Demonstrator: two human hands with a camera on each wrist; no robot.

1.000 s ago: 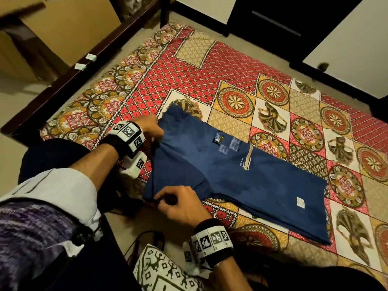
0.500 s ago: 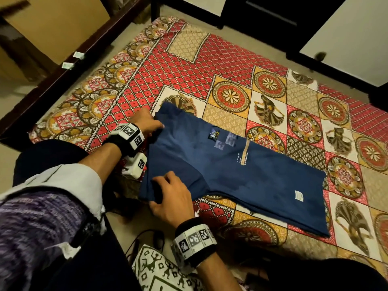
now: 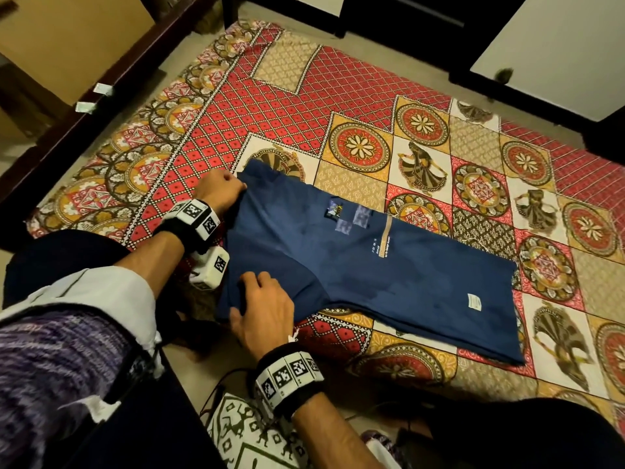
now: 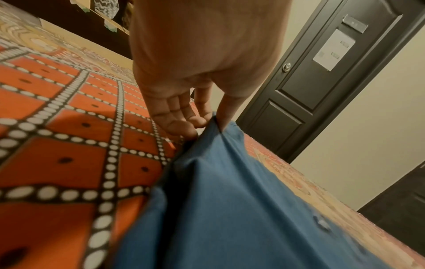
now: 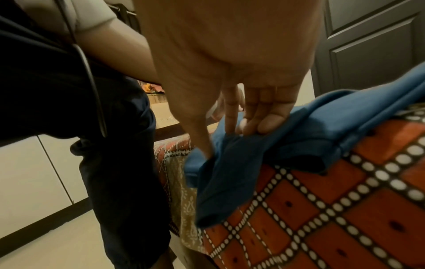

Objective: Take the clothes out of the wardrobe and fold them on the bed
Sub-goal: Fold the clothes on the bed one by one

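Dark panelled door (image 4: 322, 87), cream wall (image 4: 372, 138)

On my feed, the T-shirt (image 4: 230, 200) pinched by the left fingers (image 4: 181, 127) reads as soft, matt blue knit cloth that creases at the grip. At the right fingers (image 5: 264, 120) the same cloth bunches in limp folds. Beneath both sets of fingers the bedspread (image 3: 270, 106) is thin printed cloth, matt and slightly coarse. Out past the left fingers, the bed frame (image 3: 57, 143) looks like dark, smooth wood. Beyond them the door (image 4: 299, 109) has a dark satin painted finish, a shiny metal knob (image 4: 286, 67) and a matt paper notice (image 4: 333, 49). Below the right fingers the floor (image 5: 57, 251) is smooth and pale, with a dull sheen.
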